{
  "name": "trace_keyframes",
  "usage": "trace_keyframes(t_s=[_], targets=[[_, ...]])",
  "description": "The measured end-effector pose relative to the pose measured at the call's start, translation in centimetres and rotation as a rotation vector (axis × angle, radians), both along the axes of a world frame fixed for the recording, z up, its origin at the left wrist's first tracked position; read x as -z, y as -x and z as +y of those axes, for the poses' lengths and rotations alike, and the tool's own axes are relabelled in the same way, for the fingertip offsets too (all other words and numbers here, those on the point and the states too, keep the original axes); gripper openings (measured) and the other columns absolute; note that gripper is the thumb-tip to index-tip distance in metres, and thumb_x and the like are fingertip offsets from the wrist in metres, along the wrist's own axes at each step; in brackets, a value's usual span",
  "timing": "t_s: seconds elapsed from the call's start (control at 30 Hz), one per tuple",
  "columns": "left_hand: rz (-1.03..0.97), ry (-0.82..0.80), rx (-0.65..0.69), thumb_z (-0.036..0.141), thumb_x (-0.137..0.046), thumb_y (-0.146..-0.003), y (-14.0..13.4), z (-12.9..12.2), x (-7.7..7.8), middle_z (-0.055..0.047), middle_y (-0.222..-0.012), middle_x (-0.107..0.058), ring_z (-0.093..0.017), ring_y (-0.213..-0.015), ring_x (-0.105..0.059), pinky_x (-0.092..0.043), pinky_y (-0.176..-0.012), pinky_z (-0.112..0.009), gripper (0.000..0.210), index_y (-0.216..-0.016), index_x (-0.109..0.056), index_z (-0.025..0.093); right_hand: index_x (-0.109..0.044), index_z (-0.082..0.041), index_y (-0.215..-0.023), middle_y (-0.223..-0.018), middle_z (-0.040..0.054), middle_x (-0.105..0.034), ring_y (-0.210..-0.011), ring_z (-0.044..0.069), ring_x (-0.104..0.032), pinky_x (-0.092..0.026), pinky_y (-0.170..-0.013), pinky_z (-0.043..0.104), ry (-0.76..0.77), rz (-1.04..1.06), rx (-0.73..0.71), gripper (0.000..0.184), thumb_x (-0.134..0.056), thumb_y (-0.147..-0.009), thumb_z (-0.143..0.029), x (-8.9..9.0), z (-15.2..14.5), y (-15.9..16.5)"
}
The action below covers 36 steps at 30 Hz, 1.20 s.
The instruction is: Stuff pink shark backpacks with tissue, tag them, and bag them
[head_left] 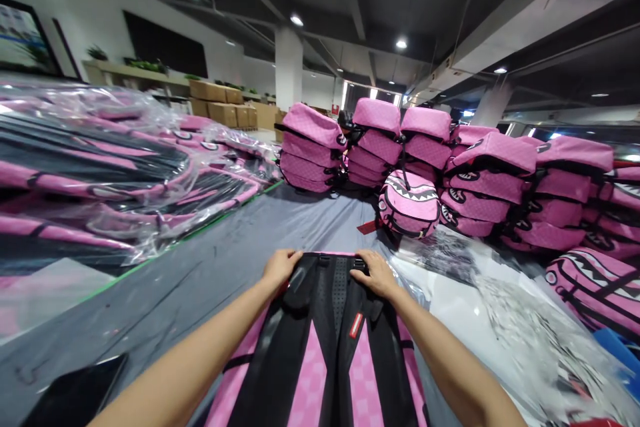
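Observation:
A pink and black backpack [327, 360] lies in front of me, with its black shoulder straps facing up and its far end pointing away. My left hand [283, 268] grips the far left corner of the backpack, fingers curled over the edge. At the far right corner my right hand [376, 272] is closed on the edge beside a black strap buckle [360, 265]. A small red label [356, 325] shows on the right strap. Both forearms lie along the backpack's sides, and the near end of it runs out of view.
Plastic-wrapped backpacks [100, 173] are piled on the left. Stacked pink backpacks [313, 147] line the far side, with a shark-mouth bag [411, 203] before them. Clear plastic bags [525, 327] cover the right. A dark phone-like slab [77, 390] lies at lower left on the grey table covering [210, 280].

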<state>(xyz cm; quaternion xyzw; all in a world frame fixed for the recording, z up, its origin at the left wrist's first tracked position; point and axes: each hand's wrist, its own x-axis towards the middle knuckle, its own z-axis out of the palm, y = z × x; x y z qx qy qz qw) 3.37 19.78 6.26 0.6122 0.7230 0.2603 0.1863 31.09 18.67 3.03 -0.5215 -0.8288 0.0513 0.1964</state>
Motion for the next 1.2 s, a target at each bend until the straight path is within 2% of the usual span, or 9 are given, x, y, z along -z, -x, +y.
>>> trace_keyframes(t_s=[0.13, 0.23, 0.33, 0.5, 0.63, 0.77, 0.97, 1.07, 1.2], targets=[[0.010, -0.051, 0.017, 0.025, -0.052, -0.089, -1.4, 2.3, 1.3, -0.009, -0.092, -0.079, -0.024, -0.086, -0.073, -0.050, -0.068, -0.029, 0.026, -0.092, -0.076, 0.018, -0.057, -0.020, -0.135, -0.143, 0.0122, -0.057, -0.134, 0.026, -0.051, -0.035, -0.117, 0.046, -0.062, 0.055, -0.028, 0.048, -0.065, -0.094, -0.043, 0.6, 0.0, -0.2], [0.060, -0.114, 0.079, 0.026, -0.049, -0.090, -1.7, 2.3, 1.8, -0.010, -0.089, -0.078, -0.025, -0.086, -0.071, -0.050, -0.071, -0.030, 0.028, -0.085, -0.076, 0.018, -0.061, -0.021, -0.130, -0.142, 0.0110, -0.056, -0.131, 0.023, -0.052, -0.040, -0.112, 0.040, -0.066, 0.118, -0.023, 0.043, -0.066, -0.094, -0.043, 0.6, 0.1, -0.4], [0.124, -0.227, 0.179, 0.034, -0.043, -0.094, -1.7, 1.5, 2.3, -0.010, -0.093, -0.075, -0.026, -0.094, -0.067, -0.050, -0.085, -0.034, 0.037, -0.083, -0.076, 0.019, -0.067, -0.022, -0.120, -0.125, 0.0083, -0.064, -0.118, 0.020, -0.058, -0.044, -0.103, 0.035, -0.105, 0.181, 0.063, 0.029, -0.057, -0.100, -0.041, 0.7, -0.1, -0.3], [0.245, -0.382, 0.303, 0.053, -0.052, -0.088, -2.2, -0.7, 2.8, -0.013, -0.102, -0.067, -0.030, -0.102, -0.058, -0.047, -0.098, -0.043, 0.041, -0.095, -0.073, 0.018, -0.067, -0.022, -0.115, -0.115, 0.0089, -0.065, -0.110, 0.025, -0.054, -0.040, -0.097, 0.039, -0.195, 0.004, 0.186, 0.031, -0.056, -0.100, -0.046, 0.6, -0.9, 0.8], [0.297, -0.441, 0.340, 0.047, -0.061, -0.083, -2.8, -2.4, 2.9, -0.012, -0.099, -0.065, -0.031, -0.097, -0.057, -0.051, -0.091, -0.045, 0.030, -0.091, -0.069, 0.018, -0.066, -0.019, -0.109, -0.110, 0.0097, -0.063, -0.106, 0.025, -0.054, -0.039, -0.092, 0.038, -0.146, -0.178, 0.221, 0.032, -0.054, -0.100, -0.047, -0.6, -1.2, 1.4], [0.301, -0.506, 0.351, 0.039, -0.061, -0.086, -3.3, -5.3, 3.9, -0.012, -0.104, -0.065, -0.031, -0.101, -0.058, -0.052, -0.093, -0.046, 0.024, -0.097, -0.066, 0.019, -0.064, -0.017, -0.100, -0.102, 0.0088, -0.062, -0.099, 0.025, -0.054, -0.038, -0.086, 0.036, -0.111, -0.215, 0.218, 0.032, -0.060, -0.095, -0.048, -1.5, -2.8, 1.5], [0.291, -0.628, 0.412, 0.040, -0.059, -0.091, -3.3, -11.0, 7.5, -0.015, -0.112, -0.066, -0.033, -0.111, -0.058, -0.049, -0.101, -0.049, 0.032, -0.111, -0.063, 0.016, -0.060, -0.019, -0.098, -0.098, 0.0071, -0.061, -0.095, 0.025, -0.052, -0.038, -0.085, 0.037, -0.230, -0.254, 0.151, 0.031, -0.060, -0.094, -0.049, 1.0, -9.3, 0.5], [0.308, -0.513, 0.520, 0.045, -0.056, -0.093, -3.1, -11.7, 8.9, -0.014, -0.110, -0.067, -0.031, -0.106, -0.061, -0.050, -0.098, -0.046, 0.035, -0.108, -0.065, 0.015, -0.059, -0.019, -0.101, -0.100, 0.0087, -0.061, -0.096, 0.026, -0.052, -0.039, -0.086, 0.039, -0.224, -0.288, 0.117, 0.033, -0.057, -0.096, -0.052, 2.0, -10.9, 0.0], [0.281, -0.233, 0.544, 0.047, -0.055, -0.093, -3.3, -8.3, 9.8, -0.012, -0.108, -0.068, -0.029, -0.106, -0.062, -0.049, -0.100, -0.042, 0.034, -0.102, -0.069, 0.017, -0.061, -0.019, -0.110, -0.107, 0.0122, -0.061, -0.101, 0.029, -0.052, -0.041, -0.091, 0.041, -0.116, -0.283, 0.081, 0.032, -0.057, -0.098, -0.049, 3.2, -9.1, -0.1]])
